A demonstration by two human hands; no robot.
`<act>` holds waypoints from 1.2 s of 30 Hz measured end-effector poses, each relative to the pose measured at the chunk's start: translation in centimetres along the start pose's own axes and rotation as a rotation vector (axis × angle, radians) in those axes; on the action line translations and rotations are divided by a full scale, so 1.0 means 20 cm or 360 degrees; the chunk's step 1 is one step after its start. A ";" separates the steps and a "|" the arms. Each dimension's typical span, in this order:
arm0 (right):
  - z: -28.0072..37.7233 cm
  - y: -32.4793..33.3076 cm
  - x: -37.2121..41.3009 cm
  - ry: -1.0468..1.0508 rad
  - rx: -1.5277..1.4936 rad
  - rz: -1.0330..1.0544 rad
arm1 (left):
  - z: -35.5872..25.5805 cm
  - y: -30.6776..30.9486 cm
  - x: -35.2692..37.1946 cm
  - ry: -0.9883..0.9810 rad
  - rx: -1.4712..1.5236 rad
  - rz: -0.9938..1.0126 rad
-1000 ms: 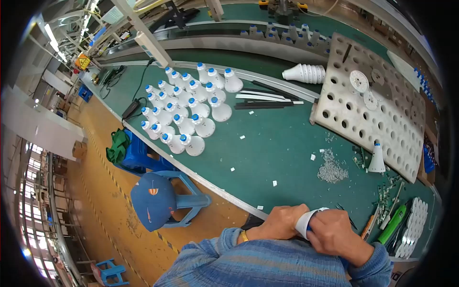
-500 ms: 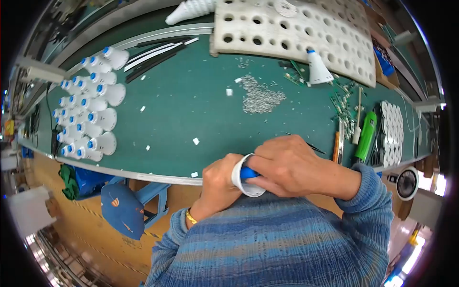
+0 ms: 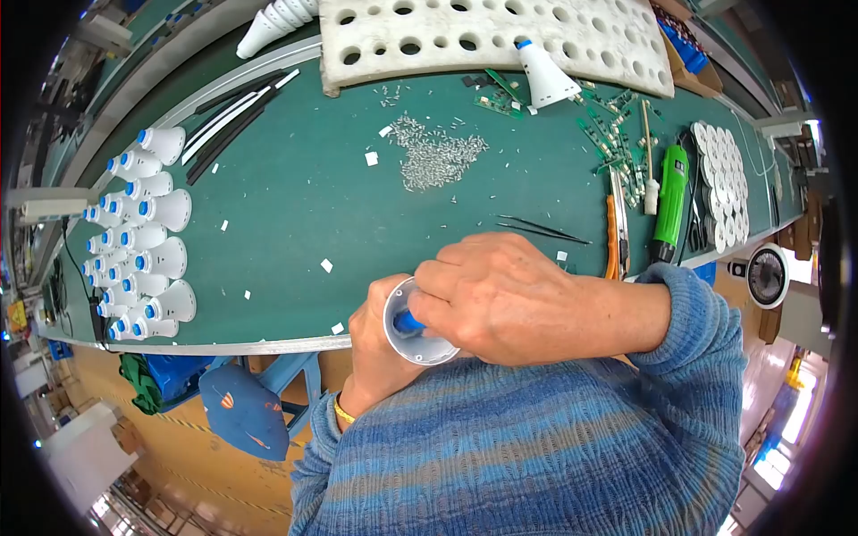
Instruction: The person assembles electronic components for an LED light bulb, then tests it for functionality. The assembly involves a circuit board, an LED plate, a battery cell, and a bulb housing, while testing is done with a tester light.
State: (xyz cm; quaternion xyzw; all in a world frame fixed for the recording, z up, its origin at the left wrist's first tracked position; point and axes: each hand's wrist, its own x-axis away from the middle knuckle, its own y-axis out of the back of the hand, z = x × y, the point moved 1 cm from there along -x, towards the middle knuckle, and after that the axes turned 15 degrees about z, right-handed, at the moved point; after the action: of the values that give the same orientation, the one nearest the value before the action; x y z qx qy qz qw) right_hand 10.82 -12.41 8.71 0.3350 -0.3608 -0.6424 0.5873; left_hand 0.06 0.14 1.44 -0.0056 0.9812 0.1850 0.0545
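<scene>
Head view, lower centre: left hand (image 3: 374,350) grips white lamp housing (image 3: 418,347), right hand (image 3: 509,299) pinches blue insert (image 3: 408,322) inside. Probably light, rigid, slick plastic; hold round the body.

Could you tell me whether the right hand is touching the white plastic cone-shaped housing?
Touching. The head view shows the right hand lying over the rim of the white plastic cone-shaped housing, gripped by the left hand.

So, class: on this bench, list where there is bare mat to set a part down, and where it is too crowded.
Bare mat lies between the rows of bulb housings, the pile of small metal parts and the held housing. Crowded: the right end, around the green driver and disc stacks.
</scene>
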 end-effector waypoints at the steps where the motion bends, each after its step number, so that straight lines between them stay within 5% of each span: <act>1: 0.00 0.00 0.00 -0.0005 -0.0005 0.0006 | -0.01 0.00 0.00 -0.0027 -0.0014 0.0001; 8: 0.04 -0.03 0.03 0.0139 0.0037 0.0050 | 0.05 -0.02 0.02 -0.0136 -0.0455 0.0016; 16: -0.08 0.00 0.01 0.0110 -0.0193 -0.0011 | -0.02 -0.01 0.00 -0.0016 -0.0315 0.0063; 19: 0.09 0.08 0.02 0.0329 0.0024 -0.0160 | 0.13 -0.02 0.07 0.0174 -0.0192 0.0160; 23: 0.05 0.11 0.04 0.0180 -0.0048 -0.0105 | 0.06 -0.05 0.11 0.0318 -0.0294 0.0058; 27: -0.03 0.16 0.10 -0.0138 -0.0271 -0.0251 | 0.05 -0.01 0.06 0.0077 -0.0144 -0.0024; 32: -0.08 0.08 0.15 -0.0685 -0.1630 -0.0552 | 0.08 0.01 0.05 0.0043 0.0039 0.0071; 36: -0.14 -0.05 0.19 -0.0802 -0.2484 -0.0833 | 0.06 0.04 0.03 0.0104 -0.0126 0.0005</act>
State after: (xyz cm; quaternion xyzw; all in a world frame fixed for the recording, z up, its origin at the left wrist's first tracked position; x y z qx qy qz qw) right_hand 12.36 -16.41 6.41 -0.2447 0.1532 -0.8767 0.3848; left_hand -0.34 1.30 0.47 -0.0123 0.9744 0.2235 0.0219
